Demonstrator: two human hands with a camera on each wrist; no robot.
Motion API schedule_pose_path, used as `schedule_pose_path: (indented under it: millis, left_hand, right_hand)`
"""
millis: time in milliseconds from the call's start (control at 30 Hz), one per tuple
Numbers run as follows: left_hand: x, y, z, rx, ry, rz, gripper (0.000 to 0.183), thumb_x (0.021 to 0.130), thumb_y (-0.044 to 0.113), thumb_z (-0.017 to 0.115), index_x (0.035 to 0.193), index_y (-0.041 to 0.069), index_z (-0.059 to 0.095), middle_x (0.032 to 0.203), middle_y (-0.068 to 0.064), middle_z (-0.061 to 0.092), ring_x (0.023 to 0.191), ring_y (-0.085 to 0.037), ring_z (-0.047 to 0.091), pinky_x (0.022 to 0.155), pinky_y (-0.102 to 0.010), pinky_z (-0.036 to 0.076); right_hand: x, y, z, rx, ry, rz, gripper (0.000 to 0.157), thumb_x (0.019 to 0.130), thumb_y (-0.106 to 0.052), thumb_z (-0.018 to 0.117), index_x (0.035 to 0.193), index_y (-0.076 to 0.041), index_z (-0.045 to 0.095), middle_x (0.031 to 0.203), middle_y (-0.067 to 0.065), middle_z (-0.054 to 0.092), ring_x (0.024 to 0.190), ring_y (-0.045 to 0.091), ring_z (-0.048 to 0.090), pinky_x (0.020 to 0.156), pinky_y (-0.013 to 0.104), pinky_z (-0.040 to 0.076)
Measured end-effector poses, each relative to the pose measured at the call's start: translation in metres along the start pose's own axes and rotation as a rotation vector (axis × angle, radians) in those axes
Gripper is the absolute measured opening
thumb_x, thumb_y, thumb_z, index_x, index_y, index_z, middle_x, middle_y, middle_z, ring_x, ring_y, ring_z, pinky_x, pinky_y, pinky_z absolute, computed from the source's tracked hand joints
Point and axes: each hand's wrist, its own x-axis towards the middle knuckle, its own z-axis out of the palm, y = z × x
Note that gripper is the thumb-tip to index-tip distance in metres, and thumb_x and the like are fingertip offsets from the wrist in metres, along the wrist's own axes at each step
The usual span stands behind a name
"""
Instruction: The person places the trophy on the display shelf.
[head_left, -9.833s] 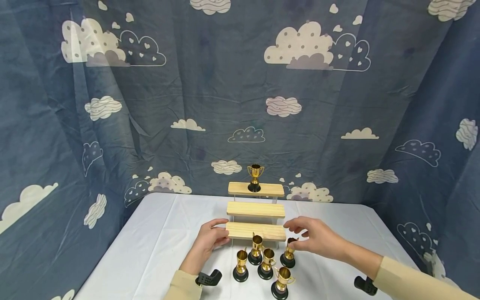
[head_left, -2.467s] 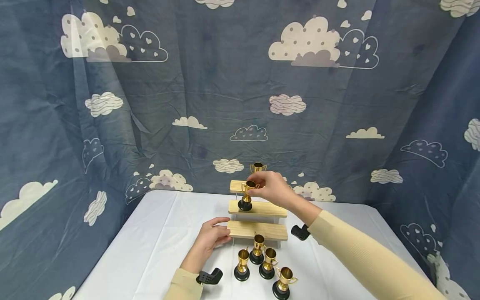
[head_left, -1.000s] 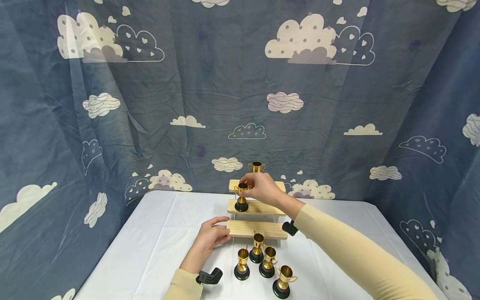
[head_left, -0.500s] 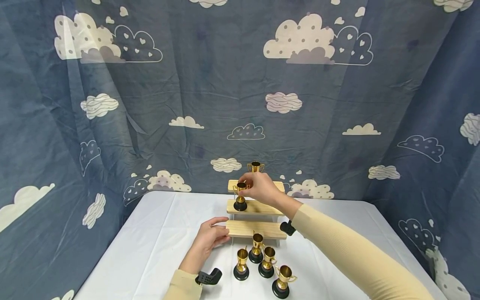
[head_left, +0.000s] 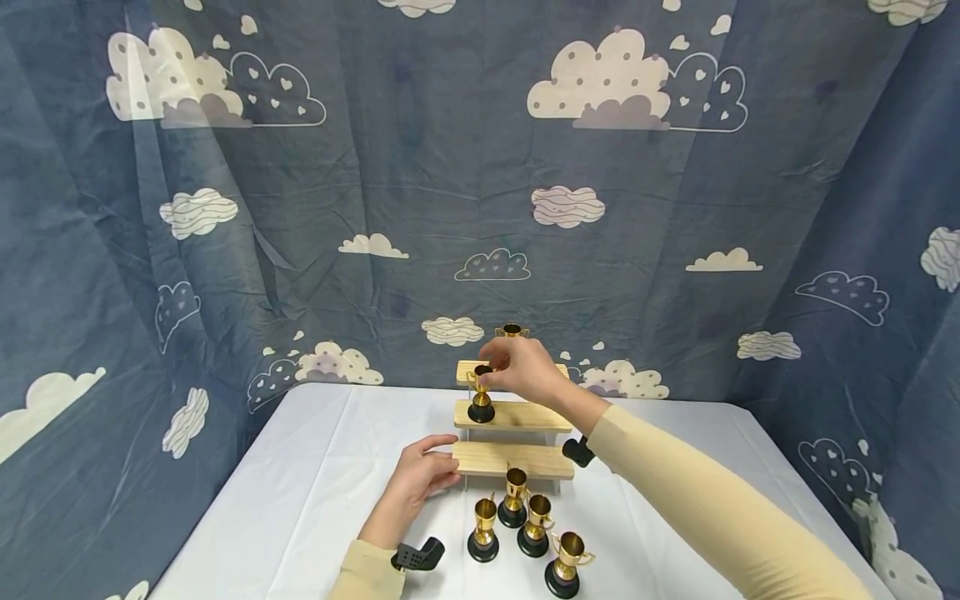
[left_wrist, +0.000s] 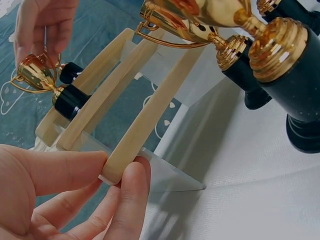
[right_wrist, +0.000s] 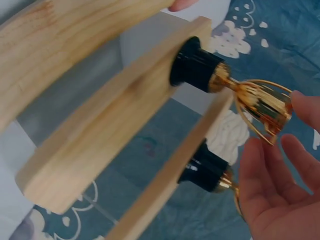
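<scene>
A small gold trophy with a black base stands upright near the left end of the middle step of a wooden three-tier display stand. My right hand is at its cup; in the right wrist view one fingertip meets the rim while the other fingers lie loosely apart below the handle. With thumb and fingers, my left hand pinches the left end of the lowest step, plainest in the left wrist view. Another trophy stands on the top step, partly hidden behind my right hand.
Several more trophies stand in front of the stand on the white-covered table, among them a left one and a nearest one. A dark blue cloud-print cloth hangs behind and at both sides.
A trophy from the table's right side has been set on the middle step and shifted leftward along it. Just now my right hand's fingers have loosened and risen slightly. The left hand stays put.
</scene>
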Motion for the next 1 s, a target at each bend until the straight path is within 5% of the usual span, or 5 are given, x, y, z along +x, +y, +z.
schedule_pose_path:
  millis: [767, 1000]
  left_hand:
    - [-0.001, 0.0, 0.002, 0.012, 0.01, -0.017, 0.059, 0.079, -0.009, 0.068, 0.137, -0.007, 0.055, 0.091, -0.013, 0.069, 0.071, -0.017, 0.07, 0.07, -0.032, 0.062]
    - [0.0, -0.001, 0.001, 0.016, 0.008, -0.014, 0.058, 0.079, -0.01, 0.067, 0.136, -0.007, 0.055, 0.091, -0.012, 0.07, 0.071, -0.017, 0.07, 0.072, -0.034, 0.063]
  right_hand:
    - [-0.021, -0.016, -0.04, 0.005, -0.005, -0.064, 0.035, 0.084, -0.024, 0.083, 0.118, -0.019, 0.072, 0.097, 0.001, 0.069, 0.083, 0.011, 0.064, 0.073, 0.033, 0.057]
    - [-0.038, -0.014, -0.054, -0.012, -0.005, -0.062, 0.035, 0.084, -0.027, 0.082, 0.117, -0.023, 0.072, 0.099, -0.007, 0.067, 0.087, 0.012, 0.063, 0.074, 0.033, 0.055]
